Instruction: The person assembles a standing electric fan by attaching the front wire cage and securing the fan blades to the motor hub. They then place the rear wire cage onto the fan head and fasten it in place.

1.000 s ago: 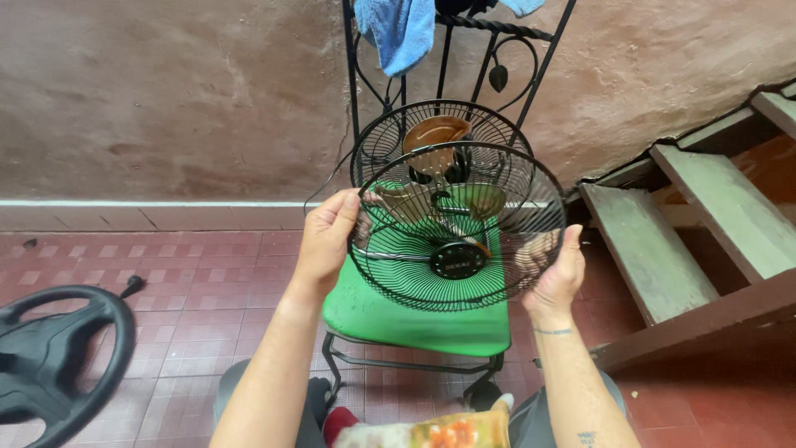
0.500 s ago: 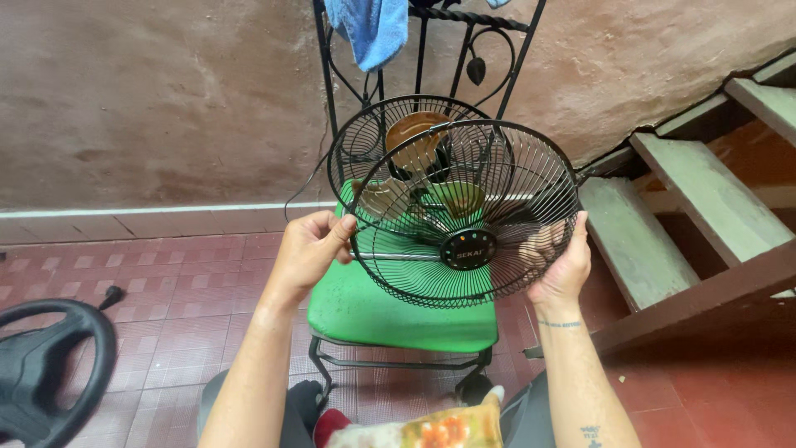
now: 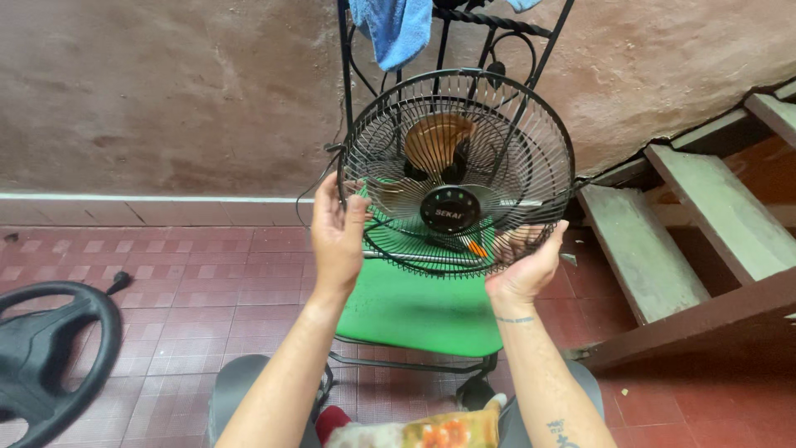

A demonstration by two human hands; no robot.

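Black wire, round and domed: we log one fan guard of thin radial spokes (image 3: 457,172), with a black round hub cap at its centre (image 3: 448,209); through the spokes show amber translucent fan blades (image 3: 437,139). The guard is held upright and tilted slightly back, above the green seat of a black wrought-iron chair (image 3: 419,303), in front of a weathered reddish plaster wall (image 3: 166,91).

Our left hand (image 3: 338,236) is raised at the guard's left rim, palm turned inward, fingers half curled and touching the outer wires. Our right hand (image 3: 525,267) cups the lower right rim from beneath, fingers bent up around the wires, bearing it.

Also entered: a blue cloth (image 3: 396,29) draped over the chair back, grey concrete steps with a dark wooden rail (image 3: 663,249) at right, a black steering wheel (image 3: 46,361) at lower left, and a red tiled floor (image 3: 191,274).
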